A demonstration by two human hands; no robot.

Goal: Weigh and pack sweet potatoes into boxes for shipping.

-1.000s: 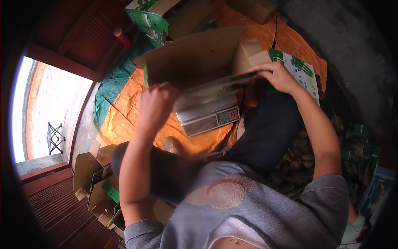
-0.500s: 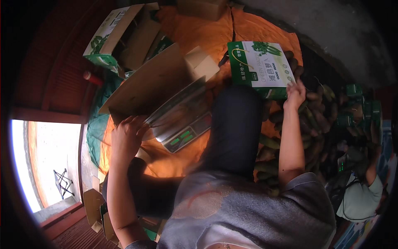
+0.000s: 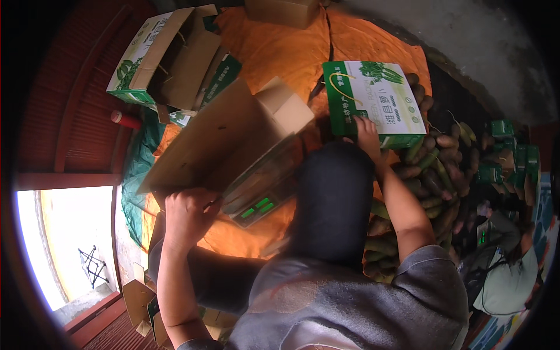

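Observation:
An opened cardboard box tilts on a digital scale with lit green digits, its brown inside showing. My left hand is closed on the near lower edge of this box. Farther right lies a closed green-and-white carton with leafy vegetable pictures and a yellow cord handle. My right hand grips its near edge, left of the middle, with fingertips over the top and the thumb lower, partly hidden by my knee.
Several green-brown radishes are heaped at the right. Another open carton stands at the far left by a red cylinder. An orange sheet covers the floor. A person works at the right edge near small green boxes.
My right hand has shifted left along the carton's near edge, from its right corner. My left hand stays at the open box's edge. The whole view has turned slightly.

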